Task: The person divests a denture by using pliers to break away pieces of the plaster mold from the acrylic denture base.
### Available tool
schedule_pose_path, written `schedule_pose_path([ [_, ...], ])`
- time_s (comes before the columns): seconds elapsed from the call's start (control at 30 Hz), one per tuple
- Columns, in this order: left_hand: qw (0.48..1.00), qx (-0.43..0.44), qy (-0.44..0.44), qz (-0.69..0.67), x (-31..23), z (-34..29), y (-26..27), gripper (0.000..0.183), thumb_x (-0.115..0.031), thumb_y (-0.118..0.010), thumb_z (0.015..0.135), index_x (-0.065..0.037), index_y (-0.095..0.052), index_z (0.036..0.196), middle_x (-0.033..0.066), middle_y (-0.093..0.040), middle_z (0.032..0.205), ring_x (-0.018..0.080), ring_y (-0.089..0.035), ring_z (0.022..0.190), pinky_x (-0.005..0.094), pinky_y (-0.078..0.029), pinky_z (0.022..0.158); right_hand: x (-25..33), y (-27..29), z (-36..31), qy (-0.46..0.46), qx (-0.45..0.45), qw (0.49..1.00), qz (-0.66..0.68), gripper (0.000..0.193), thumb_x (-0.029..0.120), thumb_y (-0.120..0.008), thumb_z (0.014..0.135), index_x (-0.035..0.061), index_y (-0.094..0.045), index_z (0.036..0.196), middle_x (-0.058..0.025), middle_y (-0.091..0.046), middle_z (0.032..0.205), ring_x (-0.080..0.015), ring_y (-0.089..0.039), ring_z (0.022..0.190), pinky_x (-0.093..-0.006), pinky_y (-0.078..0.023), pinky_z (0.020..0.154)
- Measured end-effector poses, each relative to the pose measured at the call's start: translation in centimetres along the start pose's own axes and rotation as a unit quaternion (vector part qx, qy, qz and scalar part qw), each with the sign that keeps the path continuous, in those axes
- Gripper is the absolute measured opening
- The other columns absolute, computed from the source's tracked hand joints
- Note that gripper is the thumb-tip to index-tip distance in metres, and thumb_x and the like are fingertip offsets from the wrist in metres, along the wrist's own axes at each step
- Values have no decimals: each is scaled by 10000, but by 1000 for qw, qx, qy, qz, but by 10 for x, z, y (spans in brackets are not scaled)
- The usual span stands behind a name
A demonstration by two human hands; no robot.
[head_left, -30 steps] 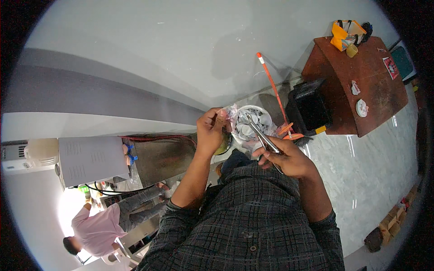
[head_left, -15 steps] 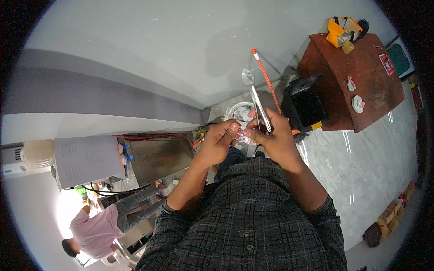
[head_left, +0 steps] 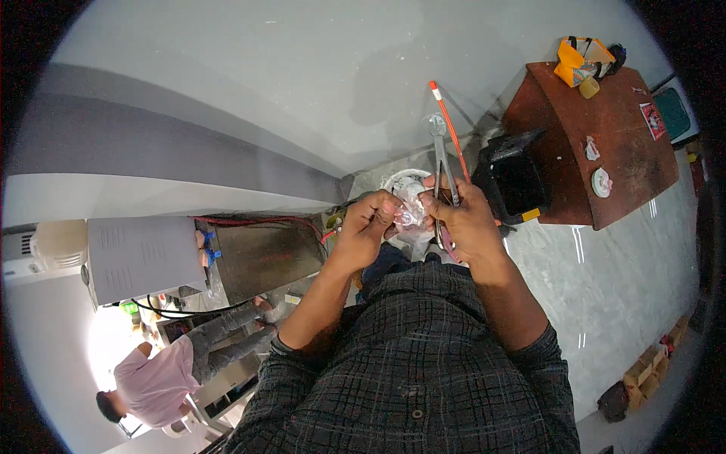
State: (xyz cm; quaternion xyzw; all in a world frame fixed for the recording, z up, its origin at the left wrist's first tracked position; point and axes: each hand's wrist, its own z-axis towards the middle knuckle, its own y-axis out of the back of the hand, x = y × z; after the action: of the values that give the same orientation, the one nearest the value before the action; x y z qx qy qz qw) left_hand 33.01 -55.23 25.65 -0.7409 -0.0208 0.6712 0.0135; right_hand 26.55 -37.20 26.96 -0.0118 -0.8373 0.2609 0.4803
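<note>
A crinkled clear plastic bag is stretched between my two hands in front of my body. My left hand is closed, pinching the bag's left edge. On the other side, my right hand is closed around metal tongs and has fingertips on the bag's right edge. The tongs point away from me, their rounded tip uppermost. Whatever lies inside the bag is too small to make out. Below and beyond the hands stands a round white bucket, partly hidden by the bag and fingers.
An orange-red stick leans against the wall. A black bin stands right of my hands beside a brown table holding a yellow bag. To the left are a grey metal cabinet and a person in pink.
My hands have moved slightly apart, and the clear bag between them is spread wider. The tongs have swung more upright and shifted a little right.
</note>
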Motion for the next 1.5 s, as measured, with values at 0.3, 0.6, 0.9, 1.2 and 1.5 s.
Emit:
schedule_pose_path([
  [0.3,986,-137,-92,-18,11,4,7,369,-391,-466,1019,-49,-573,936,22,-593,795,68,-490,639,218,-375,543,-23,3,29,-3,-75,997,-36,209,52,-694,876,-7,-617,1061,-65,-631,807,-136,-574,607,-263,-461,534],
  [0.6,985,-172,-8,-16,0,5,-4,299,-307,-491,1028,-36,-568,930,14,-589,725,49,-461,579,209,-360,506,-7,-7,18,68,39,992,-95,216,23,-722,835,-23,-620,1019,-68,-655,779,-101,-576,574,-248,-454,498],
  [0.9,898,46,47,-435,12,11,4,204,-225,-519,1008,-24,-549,987,37,-578,776,99,-461,564,243,-360,513,-11,-6,19,-14,78,996,28,223,-31,-692,831,-39,-615,1039,-62,-615,735,-114,-567,571,-255,-440,492],
  [1.2,988,-56,29,-139,31,23,1,160,-56,-494,992,25,-553,1117,107,-641,914,162,-556,638,284,-451,624,-16,-1,24,41,-5,998,-57,233,-28,-704,796,-48,-620,1012,-62,-627,736,-102,-554,536,-251,-420,472],
  [1.5,982,-32,53,-176,18,21,-5,158,-50,-507,988,25,-570,1111,110,-694,914,162,-660,706,281,-490,654,-20,7,24,24,-33,999,-12,243,-17,-715,784,-21,-627,1011,-53,-625,704,-92,-532,513,-236,-402,461],
])
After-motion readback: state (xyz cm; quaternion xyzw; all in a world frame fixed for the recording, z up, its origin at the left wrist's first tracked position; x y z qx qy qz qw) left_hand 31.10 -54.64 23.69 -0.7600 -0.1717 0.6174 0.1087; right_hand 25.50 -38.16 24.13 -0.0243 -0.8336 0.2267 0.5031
